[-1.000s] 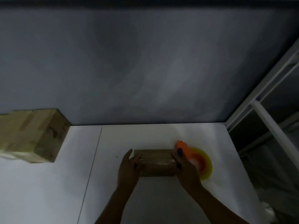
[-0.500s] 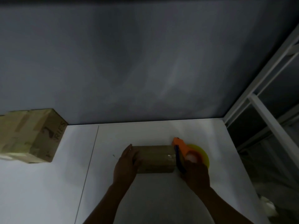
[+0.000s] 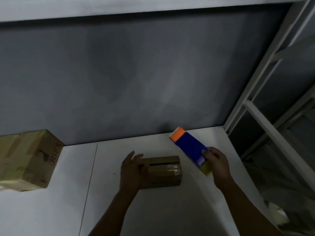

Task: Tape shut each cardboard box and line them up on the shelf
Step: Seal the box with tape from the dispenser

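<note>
Brown cardboard, a small rectangular box [image 3: 162, 172], sits on the white shelf surface [image 3: 153, 210] in front of us, roughly centre, with clear glossy tape visible across its right part and a dark slit along the top where the flaps meet. Our left hand [image 3: 132, 169] rests on the box's left end, fingers [image 3: 134, 155] loosely spread over the top edge, pressing rather than gripping. Our right hand [image 3: 217, 165] is lifted just right of the box, apart from it, fingers curled tight around the lower end of a blue and orange tape dispenser [image 3: 189, 149]; the orange tip points up and back toward the grey wall [image 3: 136, 74], and a yellowish bit shows below the hand. A larger brown cardboard box with dark printed letters [image 3: 29, 160], taped over its top, stands far left on the same shelf, well apart from the small box, against the wall. A thin seam line runs across the shelf between the two boxes. White metal frame uprights [image 3: 265, 82] close off the right side. Lighting is dim, so finer detail is hard to tell.
</note>
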Motion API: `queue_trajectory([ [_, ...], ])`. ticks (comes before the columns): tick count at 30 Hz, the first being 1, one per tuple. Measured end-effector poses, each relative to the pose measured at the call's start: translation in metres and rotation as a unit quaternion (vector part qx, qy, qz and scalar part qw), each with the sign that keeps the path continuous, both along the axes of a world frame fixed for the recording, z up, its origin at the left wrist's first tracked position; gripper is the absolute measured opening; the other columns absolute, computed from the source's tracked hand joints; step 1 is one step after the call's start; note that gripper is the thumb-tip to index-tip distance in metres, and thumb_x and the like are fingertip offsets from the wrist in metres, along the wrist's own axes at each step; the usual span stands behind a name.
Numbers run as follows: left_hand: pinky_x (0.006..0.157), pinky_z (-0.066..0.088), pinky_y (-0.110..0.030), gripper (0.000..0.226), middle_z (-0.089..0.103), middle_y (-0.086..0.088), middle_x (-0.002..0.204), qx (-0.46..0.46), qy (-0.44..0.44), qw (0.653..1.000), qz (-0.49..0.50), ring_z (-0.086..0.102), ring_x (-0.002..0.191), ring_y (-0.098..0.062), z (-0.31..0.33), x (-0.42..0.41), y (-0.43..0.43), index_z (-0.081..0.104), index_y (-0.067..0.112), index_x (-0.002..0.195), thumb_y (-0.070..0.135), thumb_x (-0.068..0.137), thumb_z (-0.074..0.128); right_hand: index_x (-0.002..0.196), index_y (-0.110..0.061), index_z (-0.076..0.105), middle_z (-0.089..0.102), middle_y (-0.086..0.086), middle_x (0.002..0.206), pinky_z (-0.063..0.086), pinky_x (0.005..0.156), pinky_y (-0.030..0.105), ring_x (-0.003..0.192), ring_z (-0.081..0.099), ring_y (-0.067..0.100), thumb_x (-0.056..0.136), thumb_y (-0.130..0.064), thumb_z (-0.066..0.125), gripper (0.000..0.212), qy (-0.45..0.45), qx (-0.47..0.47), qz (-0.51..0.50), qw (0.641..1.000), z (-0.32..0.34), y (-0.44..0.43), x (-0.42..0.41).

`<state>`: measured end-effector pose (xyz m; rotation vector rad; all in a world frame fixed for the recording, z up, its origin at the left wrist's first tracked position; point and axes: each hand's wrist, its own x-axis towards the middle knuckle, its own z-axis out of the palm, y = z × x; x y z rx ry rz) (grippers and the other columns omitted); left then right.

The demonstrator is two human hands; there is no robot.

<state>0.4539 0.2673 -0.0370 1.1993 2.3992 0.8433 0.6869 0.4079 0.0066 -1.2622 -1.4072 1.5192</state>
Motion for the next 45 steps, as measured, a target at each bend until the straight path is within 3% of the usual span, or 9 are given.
queue_trajectory([
  [4,0.086,0.043,-0.020,0.030,0.061,-0.001,0.123,0.100,-0.190,0.976,0.020,0.058,0.108,-0.010,0.064,0.015,0.027,0.058,0.026,0.118,0.041,0.095,0.046,0.070,0.004,0.057,0.059,0.022,0.071,0.049,0.060,0.026,0.065,0.060,0.023,0.093,-0.020,0.054,0.033,0.063,0.037,0.021,0.997,0.023,-0.002,-0.008],
  [7,0.081,0.053,-0.029,0.037,0.071,0.001,0.099,0.109,-0.417,0.902,0.014,0.068,0.092,-0.013,0.102,0.021,0.036,0.062,0.031,0.098,0.059,0.086,0.040,0.071,0.007,0.055,0.058,0.020,0.066,0.050,0.056,0.022,0.061,0.059,0.024,0.089,-0.029,0.058,0.041,0.065,0.058,0.073,0.993,0.031,-0.007,-0.016],
  [11,0.084,0.055,-0.037,0.024,0.068,-0.008,0.102,0.107,-0.436,0.892,0.047,0.067,0.093,-0.020,0.108,0.011,0.033,0.063,0.023,0.099,0.043,0.086,0.058,0.069,-0.003,0.057,0.060,0.006,0.062,0.049,0.055,0.020,0.060,0.060,0.019,0.089,-0.029,0.058,0.033,0.051,0.062,0.106,0.991,0.036,-0.012,-0.022],
  [16,0.080,0.055,-0.037,0.021,0.070,-0.013,0.103,0.117,-0.543,0.827,0.089,0.068,0.095,-0.024,0.101,0.007,0.025,0.065,0.013,0.106,0.024,0.089,0.059,0.069,-0.006,0.060,0.061,0.009,0.063,0.050,0.054,0.022,0.062,0.062,0.023,0.082,-0.035,0.054,0.032,0.073,0.040,0.115,0.990,0.042,-0.013,-0.027],
  [21,0.057,0.054,-0.026,0.009,0.071,-0.007,0.087,0.136,-0.476,0.857,0.142,0.070,0.076,-0.018,0.100,0.003,0.020,0.068,0.015,0.094,0.011,0.087,0.063,0.066,-0.006,0.060,0.060,0.005,0.059,0.048,0.055,0.019,0.057,0.059,0.016,0.082,-0.038,0.052,0.036,0.020,0.078,0.184,0.980,0.056,-0.009,-0.032],
  [26,0.066,0.055,-0.029,0.008,0.070,-0.007,0.087,0.167,-0.444,0.864,0.171,0.068,0.083,-0.020,0.100,0.002,0.019,0.066,0.016,0.086,0.009,0.085,0.066,0.067,-0.004,0.062,0.062,0.007,0.060,0.047,0.057,0.018,0.059,0.063,0.016,0.082,-0.042,0.053,0.042,-0.028,0.127,0.233,0.964,0.071,-0.002,-0.039],
  [33,0.083,0.056,-0.036,0.016,0.071,-0.014,0.096,0.183,-0.457,0.847,0.200,0.070,0.090,-0.025,0.098,-0.021,0.002,0.066,0.007,0.097,0.002,0.083,0.067,0.072,-0.001,0.067,0.065,0.014,0.063,0.051,0.056,0.018,0.061,0.067,0.019,0.079,-0.041,0.061,0.041,-0.036,0.105,0.226,0.968,0.076,0.004,-0.028],
  [40,0.072,0.059,-0.033,0.023,0.072,-0.013,0.085,0.196,-0.363,0.881,0.232,0.072,0.074,-0.022,0.077,-0.018,-0.011,0.066,0.010,0.098,0.002,0.078,0.073,0.080,-0.008,0.070,0.071,0.009,0.069,0.056,0.062,0.025,0.066,0.070,0.018,0.075,-0.042,0.070,0.034,-0.109,0.090,0.256,0.956,0.075,0.002,-0.021],
  [45,0.072,0.059,-0.036,0.007,0.072,-0.017,0.079,0.172,-0.369,0.892,0.196,0.071,0.072,-0.027,0.062,-0.027,-0.021,0.067,0.002,0.080,-0.003,0.078,0.071,0.076,-0.016,0.071,0.071,0.003,0.068,0.057,0.069,0.037,0.066,0.070,0.013,0.071,-0.049,0.063,0.034,-0.176,0.117,0.242,0.947,0.067,0.004,-0.017],
])
